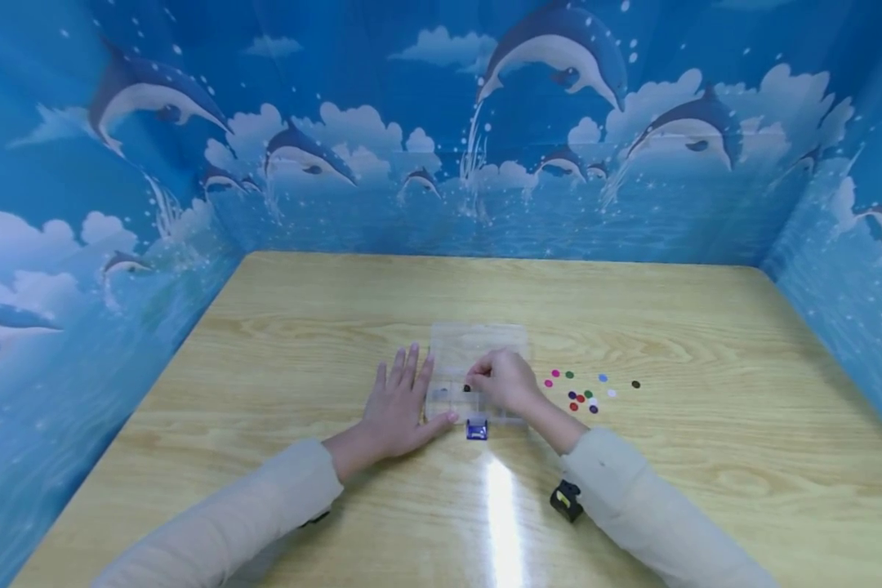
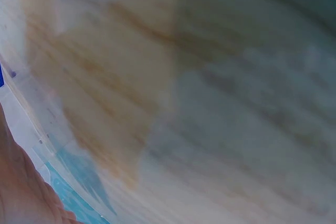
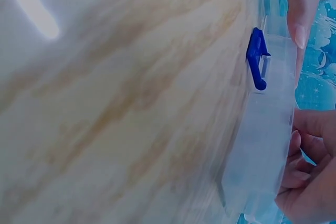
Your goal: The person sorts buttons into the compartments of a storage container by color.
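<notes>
A clear plastic box (image 1: 478, 336) with compartments lies on the table, its lid folded back and a blue latch (image 1: 477, 429) at its front. My left hand (image 1: 397, 412) is spread beside the box's left side, fingers straight, thumb across the front left corner. Over the compartments, my right hand (image 1: 510, 380) has its fingers curled and its tips pinching a small black disc (image 1: 466, 389). The right wrist view shows those curled fingers behind the box's cloudy front wall (image 3: 257, 135). In the left wrist view only part of the left hand (image 2: 23, 187) appears.
Several small coloured discs (image 1: 580, 399) are scattered on the wooden table (image 1: 338, 302) to the right of the box. A black device (image 1: 566, 500) sits by the right sleeve. Dolphin-print cloth (image 1: 412, 220) surrounds the table's back and sides.
</notes>
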{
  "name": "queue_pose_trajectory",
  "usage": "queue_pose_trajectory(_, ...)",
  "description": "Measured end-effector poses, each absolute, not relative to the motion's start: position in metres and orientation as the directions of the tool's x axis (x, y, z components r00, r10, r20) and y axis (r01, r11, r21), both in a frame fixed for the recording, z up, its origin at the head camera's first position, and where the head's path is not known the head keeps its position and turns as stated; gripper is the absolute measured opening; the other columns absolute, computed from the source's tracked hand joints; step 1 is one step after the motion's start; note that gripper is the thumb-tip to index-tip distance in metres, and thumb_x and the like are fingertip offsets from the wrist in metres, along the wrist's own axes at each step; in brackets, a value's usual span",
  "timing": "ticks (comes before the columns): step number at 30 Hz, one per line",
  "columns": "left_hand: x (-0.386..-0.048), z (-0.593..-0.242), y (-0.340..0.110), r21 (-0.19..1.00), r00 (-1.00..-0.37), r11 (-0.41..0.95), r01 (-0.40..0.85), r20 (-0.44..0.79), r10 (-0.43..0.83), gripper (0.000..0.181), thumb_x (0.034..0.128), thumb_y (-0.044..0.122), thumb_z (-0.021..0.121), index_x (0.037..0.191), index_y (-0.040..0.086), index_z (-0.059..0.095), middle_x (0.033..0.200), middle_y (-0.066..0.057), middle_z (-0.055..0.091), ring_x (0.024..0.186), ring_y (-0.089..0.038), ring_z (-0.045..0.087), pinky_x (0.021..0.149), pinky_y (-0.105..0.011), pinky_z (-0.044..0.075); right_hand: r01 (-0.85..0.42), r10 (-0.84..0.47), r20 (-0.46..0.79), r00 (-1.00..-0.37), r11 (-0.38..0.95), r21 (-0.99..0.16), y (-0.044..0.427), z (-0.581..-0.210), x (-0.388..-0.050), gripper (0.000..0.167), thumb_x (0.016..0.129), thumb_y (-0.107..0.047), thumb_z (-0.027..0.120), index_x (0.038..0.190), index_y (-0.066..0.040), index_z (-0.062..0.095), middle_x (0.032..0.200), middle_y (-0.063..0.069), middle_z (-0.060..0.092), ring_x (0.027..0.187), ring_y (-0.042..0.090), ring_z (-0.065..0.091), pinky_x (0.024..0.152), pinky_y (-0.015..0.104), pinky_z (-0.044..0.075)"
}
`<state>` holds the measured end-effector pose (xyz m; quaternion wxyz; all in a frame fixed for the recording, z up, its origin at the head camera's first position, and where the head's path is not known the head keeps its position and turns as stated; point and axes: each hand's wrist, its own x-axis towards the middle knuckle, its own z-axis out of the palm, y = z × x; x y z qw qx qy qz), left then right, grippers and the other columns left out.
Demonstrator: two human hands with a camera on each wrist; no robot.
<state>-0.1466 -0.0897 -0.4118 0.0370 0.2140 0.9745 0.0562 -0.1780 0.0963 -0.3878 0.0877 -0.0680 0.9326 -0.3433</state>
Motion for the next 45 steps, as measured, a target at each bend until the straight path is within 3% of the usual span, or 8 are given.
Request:
queue_pose_trajectory(8,-0.146,-0.413,-0.090,0.121,-0.906,0.902,0.414,-0.036,0.421,0.090,0.0881,0.067,0.035,0.149,0.004,0.011,0.154,-0.023,0.004,0.142,-0.041,0.006,0.113,-0.059,0.012,-0.075,-0.177,-0.074,-0.981,0.708,-0.702,0.104,-0.385,-0.177,0.014,0.085,-0.015,0.065,0.094,-0.006,0.072,0.093,0.007,0.068,0.076,0.014,0.057,0.065,0.023,0.049)
queue_pose_trajectory(17,-0.146,-0.414,-0.090,0.105,-0.907,0.904,0.414,-0.034,0.420,0.090,0.0878,0.068,0.032,0.149,0.005,0.011,0.154,-0.023,0.004,0.142,-0.041,0.005,0.113,-0.061,0.007,-0.189,-0.234,0.053,-0.971,0.610,-0.769,0.123,-0.386,-0.173,0.016,0.087,-0.011,0.062,0.097,-0.002,0.070,0.091,0.010,0.068,0.066,0.012,0.048,0.055,0.018,0.041)
queue_pose_trajectory(24,-0.148,-0.416,-0.090,0.079,-0.909,0.908,0.411,-0.041,0.414,0.091,0.0876,0.070,0.030,0.149,0.006,0.010,0.154,-0.022,0.004,0.143,-0.039,0.005,0.113,-0.061,0.005,-0.263,-0.256,0.131,-0.958,0.597,-0.758,0.137,-0.387,-0.166,0.013,0.087,-0.009,0.061,0.094,-0.001,0.069,0.085,0.008,0.067,0.071,0.013,0.052,0.059,0.018,0.044)
queue_pose_trajectory(31,-0.148,-0.415,-0.091,0.071,-0.909,0.908,0.412,-0.033,0.415,0.090,0.0876,0.070,0.029,0.149,0.006,0.010,0.154,-0.022,0.005,0.143,-0.039,0.006,0.113,-0.061,0.004,-0.258,-0.241,0.132,-0.961,0.623,-0.739,0.151,-0.387,-0.162,0.014,0.088,-0.009,0.061,0.093,0.000,0.070,0.088,0.008,0.067,0.077,0.015,0.055,0.063,0.020,0.045)
queue_pose_trajectory(45,-0.148,-0.416,-0.090,0.098,-0.906,0.902,0.420,-0.014,0.423,0.089,0.0882,0.068,0.032,0.149,0.005,0.012,0.154,-0.023,0.005,0.143,-0.041,0.006,0.112,-0.063,0.003,-0.239,-0.211,0.139,-0.968,0.587,-0.773,0.175,-0.389,-0.161,0.015,0.085,-0.008,0.064,0.097,0.001,0.070,0.087,0.010,0.066,0.067,0.012,0.049,0.057,0.018,0.043)
